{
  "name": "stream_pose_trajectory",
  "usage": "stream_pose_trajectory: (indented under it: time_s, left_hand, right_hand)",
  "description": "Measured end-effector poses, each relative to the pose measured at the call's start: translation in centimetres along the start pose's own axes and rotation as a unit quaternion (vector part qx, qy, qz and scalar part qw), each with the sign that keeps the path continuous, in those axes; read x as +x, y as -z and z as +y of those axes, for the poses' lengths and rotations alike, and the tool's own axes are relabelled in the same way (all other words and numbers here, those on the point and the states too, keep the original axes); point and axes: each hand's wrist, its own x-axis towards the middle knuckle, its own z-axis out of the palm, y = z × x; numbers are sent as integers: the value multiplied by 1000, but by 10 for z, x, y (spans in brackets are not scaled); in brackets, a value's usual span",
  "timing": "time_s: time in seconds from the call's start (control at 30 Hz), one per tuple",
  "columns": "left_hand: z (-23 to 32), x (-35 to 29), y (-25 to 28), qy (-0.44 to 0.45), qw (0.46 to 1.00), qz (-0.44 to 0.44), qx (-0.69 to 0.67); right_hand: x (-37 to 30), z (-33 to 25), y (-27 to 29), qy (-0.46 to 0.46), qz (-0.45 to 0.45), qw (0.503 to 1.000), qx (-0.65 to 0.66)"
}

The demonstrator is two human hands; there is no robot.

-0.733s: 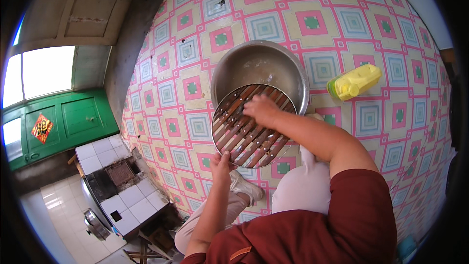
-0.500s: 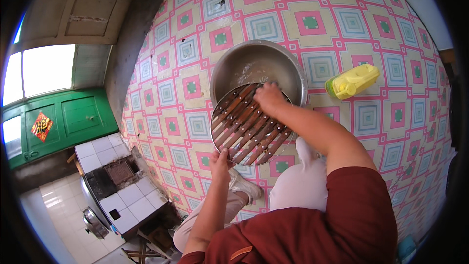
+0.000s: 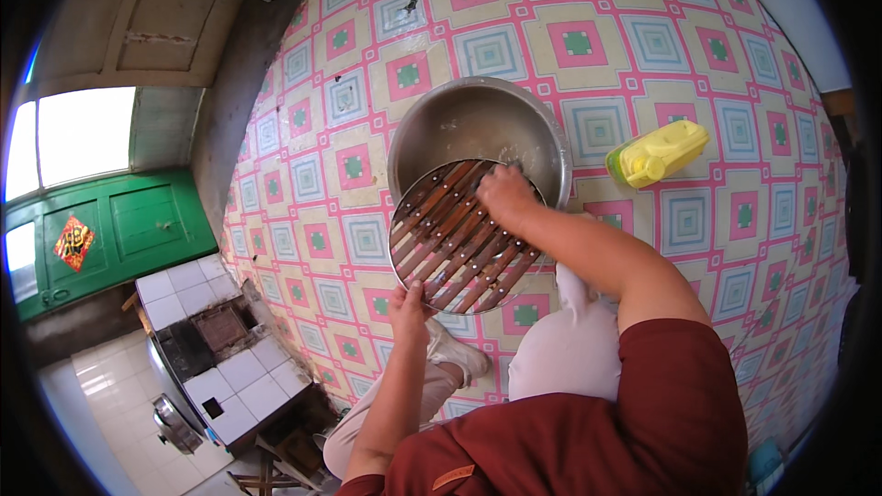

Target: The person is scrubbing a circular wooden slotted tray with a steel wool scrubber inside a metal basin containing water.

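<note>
On my left hand (image 3: pixel 408 312), I have the thumb laid over the near-left edge of the round slatted rack (image 3: pixel 452 253), pinching its rim; the rest of those fingers are mostly hidden. My right hand (image 3: pixel 508 196) rests on the slats at the far right of the rack, fingers curled in. Something dark shows at their tips, but I cannot tell whether they grip it.

The rack, dark wooden strips inside a thin metal hoop, sits in front of me, its far part overlapping the near side of the metal basin (image 3: pixel 438 129). Whitish flecks show inside the basin. To its right, well apart from it, is a yellow jug (image 3: pixel 663 152) on the patterned floor (image 3: pixel 496 14). Below the rack I see a pale shoe (image 3: pixel 457 355). Farther out on the left are a white-tiled surface (image 3: pixel 264 395), a metal pot (image 3: pixel 177 425) and green panels (image 3: pixel 152 220).
</note>
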Motion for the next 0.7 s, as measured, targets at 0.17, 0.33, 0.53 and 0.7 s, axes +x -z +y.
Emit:
stream_pose_trajectory:
  time_s: [0.17,0.33,0.53,0.7]
  left_hand:
    - [-8,2,4,-5,1000,9,-1]
    - [-7,0,5,3,1000,13,8]
    - [-4,1,1,-4,1000,25,-10]
    - [-11,2,8,2,999,35,9]
  right_hand:
    - [-11,-9,5,100,53,992,46]
    - [12,39,14,2,-8,1000,11]
    - [-11,-16,9,107,45,991,66]
    - [6,31,8,29,5,1000,3]
